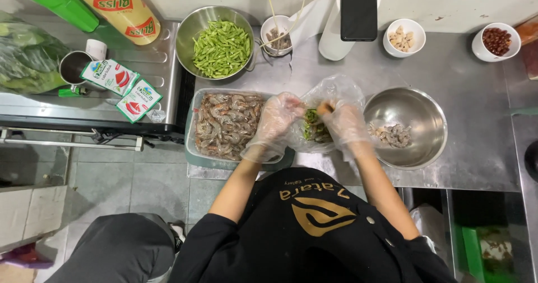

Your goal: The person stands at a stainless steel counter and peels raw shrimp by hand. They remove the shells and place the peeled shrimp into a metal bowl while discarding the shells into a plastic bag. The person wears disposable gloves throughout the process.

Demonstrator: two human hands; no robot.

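A black shirt with a gold emblem [319, 213] fills the lower middle of the frame, nearest the camera. Above it, both hands wear thin clear plastic gloves. The left hand [276, 123] and the right hand [343, 123] are drawn close together at mid-frame, pinching something small over a crumpled clear plastic bag [330, 92] that holds green scraps; exactly what the fingers grip is too small to tell.

Left of the hands, a shallow tray [193, 154] is packed with raw grey shrimp [224, 123]. They look wet, soft and slippery, best pinched at the firmer body behind the head. Right of the hands, a round steel bowl [428, 109] holds a few peeled pieces [392, 134]. At upper centre, another steel bowl [190, 28] carries cut green beans [221, 47]. The steel tabletop [476, 81] is smooth and shiny.
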